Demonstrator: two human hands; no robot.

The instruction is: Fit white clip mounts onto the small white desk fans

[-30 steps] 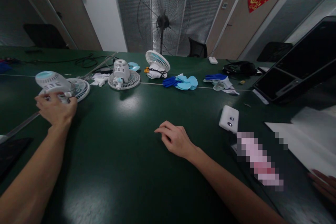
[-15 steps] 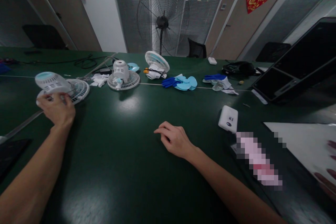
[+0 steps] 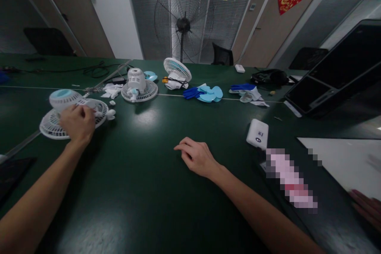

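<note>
My left hand (image 3: 77, 122) is closed round the motor body of a small white desk fan (image 3: 64, 99) with a light blue cap. The fan lies on its white round grille (image 3: 49, 125) at the left of the dark green table (image 3: 143, 190). My right hand (image 3: 198, 158) rests on the table near the middle, fingers loosely curled, holding nothing.
Two more small white fans (image 3: 137, 83) (image 3: 176, 72), light blue fan blades (image 3: 210, 93), blue gloves (image 3: 244, 87) and white parts lie further back. A white device (image 3: 257, 133) and a white sheet (image 3: 339, 162) lie to the right, with a black monitor (image 3: 336, 71). Another person's fingers (image 3: 367, 204) show at bottom right.
My left hand has dragged the small fan toward me and to the right across the table. My right hand has stayed put. The white sheet on the right has shifted.
</note>
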